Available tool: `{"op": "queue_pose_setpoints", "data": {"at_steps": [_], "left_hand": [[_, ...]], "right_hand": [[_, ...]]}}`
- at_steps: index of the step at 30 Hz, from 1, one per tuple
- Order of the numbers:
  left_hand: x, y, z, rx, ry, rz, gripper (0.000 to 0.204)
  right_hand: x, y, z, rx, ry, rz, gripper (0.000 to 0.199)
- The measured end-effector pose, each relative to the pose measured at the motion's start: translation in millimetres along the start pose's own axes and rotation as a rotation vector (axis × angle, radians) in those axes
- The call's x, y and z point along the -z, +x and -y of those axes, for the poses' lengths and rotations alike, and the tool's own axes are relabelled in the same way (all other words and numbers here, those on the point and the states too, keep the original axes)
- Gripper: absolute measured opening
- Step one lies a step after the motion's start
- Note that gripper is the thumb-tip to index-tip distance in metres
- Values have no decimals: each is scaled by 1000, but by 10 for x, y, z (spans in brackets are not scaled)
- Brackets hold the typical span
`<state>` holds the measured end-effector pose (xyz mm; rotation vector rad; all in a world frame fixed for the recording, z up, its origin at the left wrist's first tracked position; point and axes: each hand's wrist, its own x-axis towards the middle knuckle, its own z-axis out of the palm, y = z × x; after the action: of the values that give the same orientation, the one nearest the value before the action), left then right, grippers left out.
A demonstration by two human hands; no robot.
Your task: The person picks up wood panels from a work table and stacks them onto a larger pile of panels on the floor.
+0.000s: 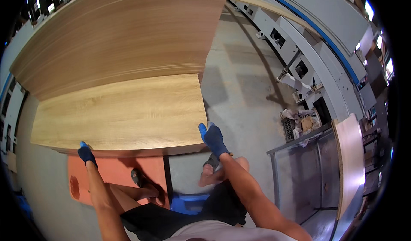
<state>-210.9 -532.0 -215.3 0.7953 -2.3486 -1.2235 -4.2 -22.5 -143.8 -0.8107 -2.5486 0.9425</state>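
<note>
A pale wood-grain board (124, 112) lies flat in front of me, on top of a stack whose brown front edge shows beneath it. My left hand (87, 154), in a blue glove, grips the board's near edge left of its middle, the thumb at the top and the other fingers mostly hidden. My right hand (213, 139), gloved likewise, holds the near right corner, thumb on the top face and fingers along the right side. Behind the board rises a tall stack of brown panels (124, 40).
An orange mat (120, 168) lies under one of my feet, beside a blue plastic stool (188, 203). To the right stand a metal-framed table (299, 172) with a pale panel edge (349, 164), a crate of scraps (302, 123) and a long grey machine (295, 48).
</note>
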Motion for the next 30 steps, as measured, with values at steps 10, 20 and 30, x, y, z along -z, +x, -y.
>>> {"op": "queue_pose_setpoints", "data": {"at_steps": [10, 20, 30], "left_hand": [[20, -196, -164, 320, -286, 95, 45], [51, -177, -169, 111, -27, 128, 45], [68, -1265, -914, -667, 519, -76, 34]], "right_hand": [[-165, 21, 14, -20, 242, -50, 32], [-128, 62, -39, 38, 314, -150, 27], [-406, -483, -248, 58, 476, -383, 28]]}}
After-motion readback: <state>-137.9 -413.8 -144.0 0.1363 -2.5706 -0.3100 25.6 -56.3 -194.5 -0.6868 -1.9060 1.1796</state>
